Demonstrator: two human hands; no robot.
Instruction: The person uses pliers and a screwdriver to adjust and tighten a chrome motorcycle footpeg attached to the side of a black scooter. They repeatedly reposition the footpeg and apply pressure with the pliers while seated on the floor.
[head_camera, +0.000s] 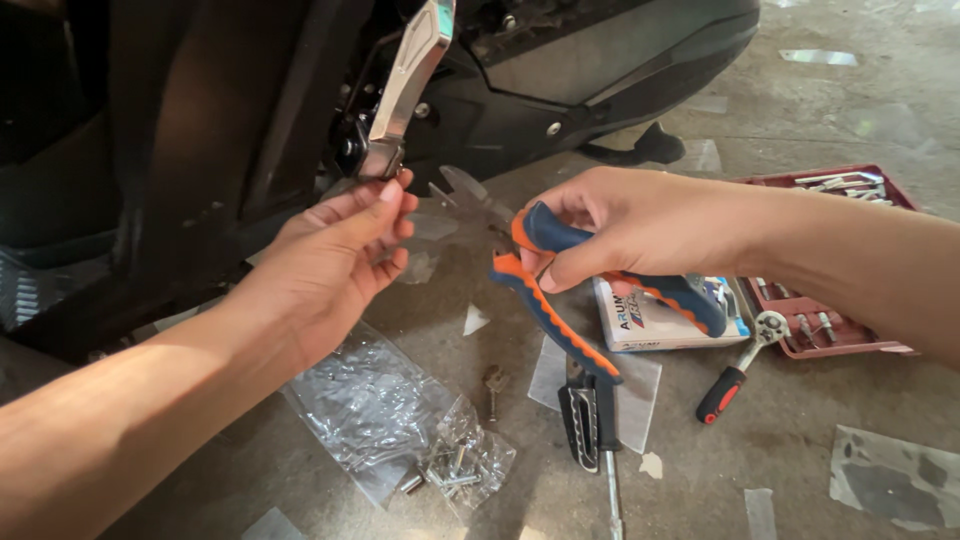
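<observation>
1. Grip of the right hand (610, 225) is closed around the blue-and-orange handles of pliers (560, 285), whose jaws are pointed left at a silver footpeg (405, 85) on the dark scooter (560, 70).
2. Left hand (335, 260) is pinched loosely just beneath the footpeg, fingertips together; what it holds cannot be told.
3. Near, on the concrete floor (800, 440), a plastic bag of bolts (400, 420) and a ratchet (740, 365) are laid.

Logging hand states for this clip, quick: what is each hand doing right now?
Left hand: fingers pinched at the silver footpeg bracket; cannot tell if anything is held.
Right hand: closed around the pliers.
</observation>
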